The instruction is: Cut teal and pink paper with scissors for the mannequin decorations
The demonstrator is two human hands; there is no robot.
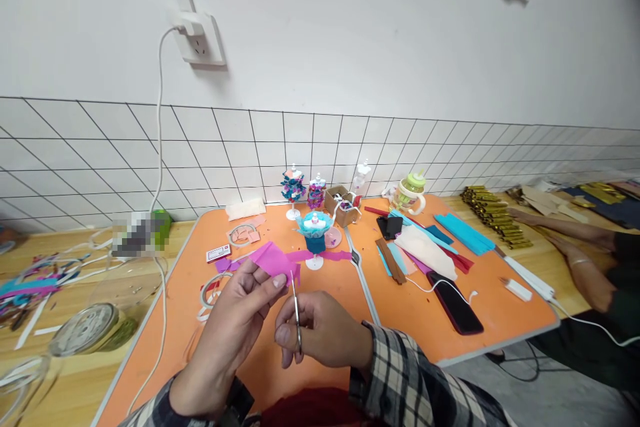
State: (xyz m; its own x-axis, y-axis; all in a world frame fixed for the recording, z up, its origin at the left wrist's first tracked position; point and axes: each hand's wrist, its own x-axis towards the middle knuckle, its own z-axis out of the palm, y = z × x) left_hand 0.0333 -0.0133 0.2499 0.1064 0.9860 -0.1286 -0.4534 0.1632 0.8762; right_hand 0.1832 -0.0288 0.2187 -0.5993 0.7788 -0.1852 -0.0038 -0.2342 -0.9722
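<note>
Grasping a piece of magenta paper (270,259), the left hand (241,307) pinches it by its lower edge, thumb on top, above the near part of the orange surface (345,285). Right hand (323,328) closed around small metal scissors (297,313), blades upward, tips at the paper's right edge, which looks cut into a fringe. Dark phone (456,303) lying well to the right. Just beyond the held paper, a magenta strip (341,255) lies flat behind the foot of a miniature dress form (315,242) wrapped in deep blue, with a paler ruffled collar. Right of it: brown strips (393,261), a cream bundle (425,251), bright blue paper (464,233). Farther back, a cardboard box (343,208) and a white form (361,175), with a green-lidded bottle (411,192) off to the right. Last, the wall tiles (300,137), with a socket (200,43) above them, cable plugged in.
</note>
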